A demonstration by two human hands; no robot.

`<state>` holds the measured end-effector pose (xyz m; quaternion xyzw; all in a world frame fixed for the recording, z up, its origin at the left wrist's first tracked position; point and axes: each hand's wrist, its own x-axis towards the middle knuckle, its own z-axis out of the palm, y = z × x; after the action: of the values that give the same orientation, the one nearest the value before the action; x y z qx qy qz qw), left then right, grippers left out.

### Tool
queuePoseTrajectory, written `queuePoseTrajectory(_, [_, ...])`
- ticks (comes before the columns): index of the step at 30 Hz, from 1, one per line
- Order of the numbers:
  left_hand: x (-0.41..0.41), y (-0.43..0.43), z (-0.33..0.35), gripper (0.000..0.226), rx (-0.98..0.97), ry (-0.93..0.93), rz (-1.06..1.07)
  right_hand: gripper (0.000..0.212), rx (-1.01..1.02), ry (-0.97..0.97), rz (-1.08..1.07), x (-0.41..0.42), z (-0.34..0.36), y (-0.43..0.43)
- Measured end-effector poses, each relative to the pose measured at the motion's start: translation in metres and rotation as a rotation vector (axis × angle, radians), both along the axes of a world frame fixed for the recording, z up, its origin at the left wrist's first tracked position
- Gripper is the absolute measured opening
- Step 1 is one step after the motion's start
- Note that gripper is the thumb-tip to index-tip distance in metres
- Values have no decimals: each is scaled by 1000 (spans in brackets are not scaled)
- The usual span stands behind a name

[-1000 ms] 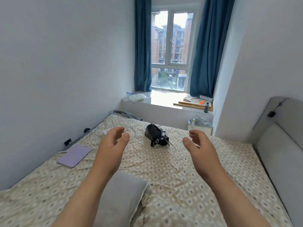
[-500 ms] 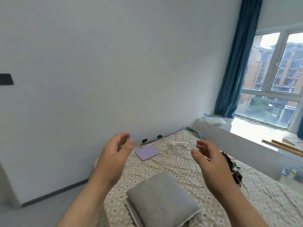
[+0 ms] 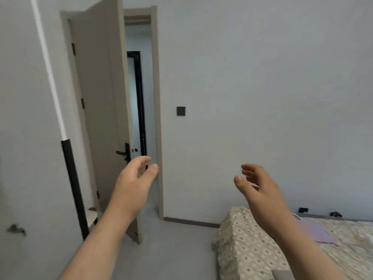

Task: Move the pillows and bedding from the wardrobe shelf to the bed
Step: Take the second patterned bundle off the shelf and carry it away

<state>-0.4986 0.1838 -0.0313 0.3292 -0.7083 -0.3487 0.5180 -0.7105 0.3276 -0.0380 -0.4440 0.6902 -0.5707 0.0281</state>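
Both of my hands are raised in front of me with nothing in them. My left hand (image 3: 133, 184) hangs in front of the open door, its fingers loosely curled and apart. My right hand (image 3: 260, 188) is held above the foot corner of the bed (image 3: 248, 249), also with curled, spread fingers. The bed has a beige patterned sheet and fills the lower right. A small grey corner of a pillow (image 3: 282, 275) shows at the bottom edge. The wardrobe shelf is out of sight.
A grey room door (image 3: 101, 118) stands open at the left with a dark handle (image 3: 123, 152). A white panel with a black and white vertical strip (image 3: 70, 178) is at the far left. A purple flat item (image 3: 314, 231) lies on the bed. Grey floor lies between door and bed.
The view has swung left, from the window and the bed to the wall and the open door. The grey pillow has slid almost out of view. Both hands stay raised and hold nothing.
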Motion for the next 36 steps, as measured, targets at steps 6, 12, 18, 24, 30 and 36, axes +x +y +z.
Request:
queuePoseTrajectory(6, [108, -65, 11, 32, 9, 35, 263, 46, 32, 54, 271, 86, 16, -117])
queuePoseTrajectory(12, [197, -118, 18, 29, -13, 61, 491, 50, 41, 95, 489, 174, 17, -213])
queuePoseTrajectory(18, [290, -142, 18, 30, -1, 55, 718, 50, 28, 97, 681, 254, 14, -290])
queuePoseTrajectory(24, [358, -132, 18, 23, 3, 37, 990, 49, 26, 73, 932, 339, 12, -355])
queuePoseTrajectory(30, [396, -127, 21, 34, -8, -15, 1258, 45, 15, 37, 1176, 406, 14, -403])
queuePoseTrajectory(36, [404, -145, 35, 29, -22, 14, 1442, 20, -19, 37, 1391, 442, 37, -459])
